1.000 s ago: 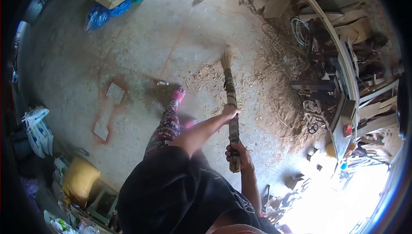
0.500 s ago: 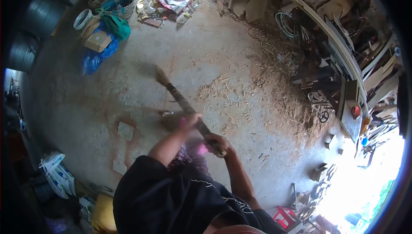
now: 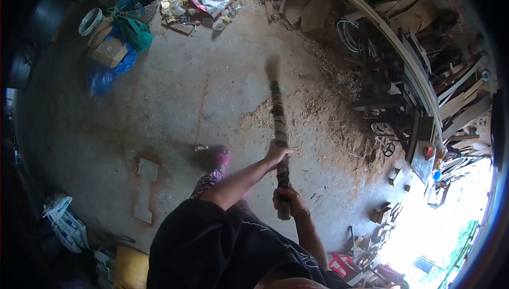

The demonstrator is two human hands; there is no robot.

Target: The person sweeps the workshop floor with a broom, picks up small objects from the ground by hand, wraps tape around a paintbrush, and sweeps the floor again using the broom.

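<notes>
A long-handled broom [image 3: 280, 120] with dark bands on its handle points away from me, its bristles blurred over the concrete floor. Partway along the handle, my left hand [image 3: 278, 154] is closed around it. Nearer my body, my right hand [image 3: 291, 202] grips the handle close to its end. Pale wood shavings [image 3: 307, 122] lie around and to the right of the broom. Below and left of my left hand is my foot in a pink sandal [image 3: 222, 157].
A pile of boards and wood scraps [image 3: 419, 77] lines the right side. Crumpled wrappers [image 3: 204, 0], a cardboard box [image 3: 110, 52] and a blue plastic bag [image 3: 103, 81] lie at the upper left. A red crate [image 3: 344, 265] stands at the lower right.
The broom has swung from left to right, its bristles now nearer the shavings. Both hands moved right with it and kept their grip. A pink-sandalled foot has come clearly into view.
</notes>
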